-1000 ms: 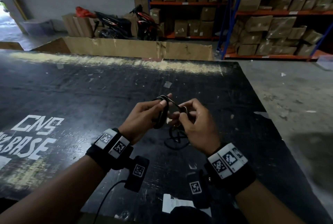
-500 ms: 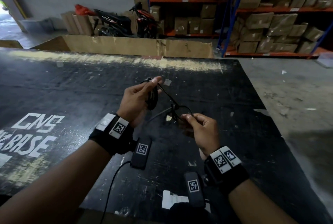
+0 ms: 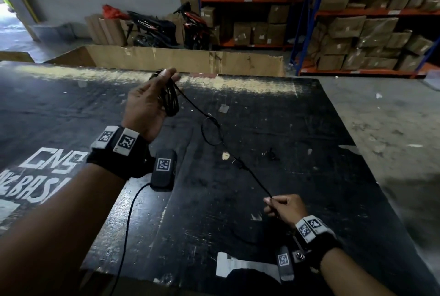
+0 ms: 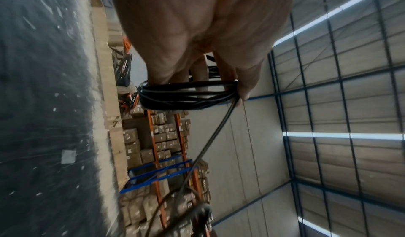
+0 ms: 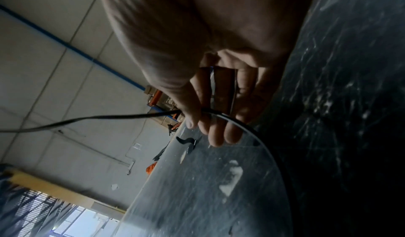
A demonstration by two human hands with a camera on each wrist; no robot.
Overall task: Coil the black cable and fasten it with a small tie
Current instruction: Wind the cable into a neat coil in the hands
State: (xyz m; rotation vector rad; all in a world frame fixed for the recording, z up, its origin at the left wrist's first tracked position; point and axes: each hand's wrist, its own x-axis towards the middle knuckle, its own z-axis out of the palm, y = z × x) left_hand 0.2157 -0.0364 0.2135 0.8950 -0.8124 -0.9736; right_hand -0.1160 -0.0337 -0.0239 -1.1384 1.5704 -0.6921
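Here, the left hand grips the wound loops of the black cable, while the free length runs taut, diagonally down to the right hand, which pinches it low over the counter.

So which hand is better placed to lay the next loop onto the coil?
Probably the right hand: it pinches the free black cable, while the left hand grips the coil.
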